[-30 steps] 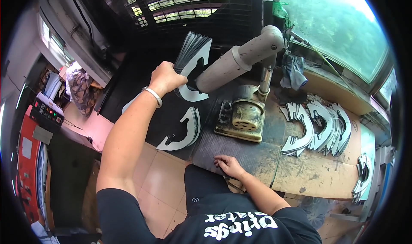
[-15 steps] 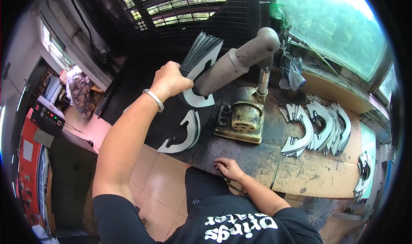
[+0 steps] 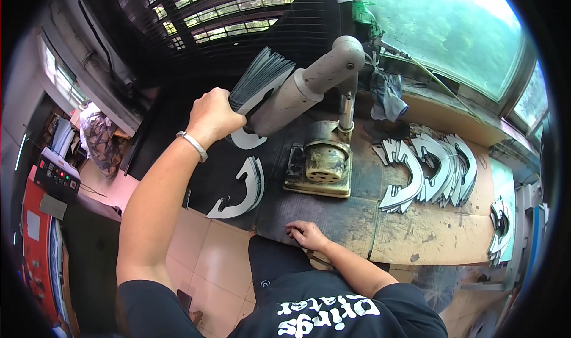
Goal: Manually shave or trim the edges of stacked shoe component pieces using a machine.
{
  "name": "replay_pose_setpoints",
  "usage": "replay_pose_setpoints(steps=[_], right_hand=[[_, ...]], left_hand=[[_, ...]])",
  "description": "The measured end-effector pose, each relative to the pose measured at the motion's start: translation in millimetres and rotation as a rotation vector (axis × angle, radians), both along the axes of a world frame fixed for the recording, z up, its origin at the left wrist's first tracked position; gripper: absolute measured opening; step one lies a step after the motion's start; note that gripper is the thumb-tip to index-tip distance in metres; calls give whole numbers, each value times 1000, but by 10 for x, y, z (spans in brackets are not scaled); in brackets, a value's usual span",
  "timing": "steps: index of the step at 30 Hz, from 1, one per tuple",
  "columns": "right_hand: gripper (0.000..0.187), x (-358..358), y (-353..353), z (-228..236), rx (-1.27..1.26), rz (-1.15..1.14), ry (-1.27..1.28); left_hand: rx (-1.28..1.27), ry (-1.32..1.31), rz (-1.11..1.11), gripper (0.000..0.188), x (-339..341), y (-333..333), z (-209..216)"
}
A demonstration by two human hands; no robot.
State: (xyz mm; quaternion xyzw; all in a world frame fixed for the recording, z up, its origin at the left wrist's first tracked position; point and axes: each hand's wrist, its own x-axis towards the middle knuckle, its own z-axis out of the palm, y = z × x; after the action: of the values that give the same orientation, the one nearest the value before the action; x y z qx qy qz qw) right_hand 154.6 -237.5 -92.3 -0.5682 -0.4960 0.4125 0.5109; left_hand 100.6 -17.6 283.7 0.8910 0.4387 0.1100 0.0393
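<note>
The left hand (image 3: 214, 115) pinches a fanned stack (image 3: 259, 77), a grey tube (image 3: 283, 105) to its right; whether the right hand (image 3: 307, 235) is closed is unclear.

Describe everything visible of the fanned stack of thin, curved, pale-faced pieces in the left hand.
The fanned stack of thin, curved, pale-faced pieces looks like sheet material. Its whitish front face curves round; the dark grey edges splay apart at the top. The bare left hand grips its left side over the black tabletop; its top leans right. A thick grey tube hides part of it; contact there is unclear.
</note>
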Motion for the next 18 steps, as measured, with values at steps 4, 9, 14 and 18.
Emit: replay_pose_setpoints(steps=[4, 9, 14, 18], right_hand=[[24, -7, 7, 4, 25, 19, -23], [25, 8, 1, 23, 23, 1, -16], [25, 25, -5, 48, 60, 23, -46], [25, 26, -9, 34, 73, 36, -62]], left_hand=[[34, 29, -1, 35, 36, -15, 19], [27, 31, -26, 37, 75, -4, -9], [-42, -117, -27, 37, -170, 226, -265], [-154, -357, -66, 35, -480, 468, -608]])
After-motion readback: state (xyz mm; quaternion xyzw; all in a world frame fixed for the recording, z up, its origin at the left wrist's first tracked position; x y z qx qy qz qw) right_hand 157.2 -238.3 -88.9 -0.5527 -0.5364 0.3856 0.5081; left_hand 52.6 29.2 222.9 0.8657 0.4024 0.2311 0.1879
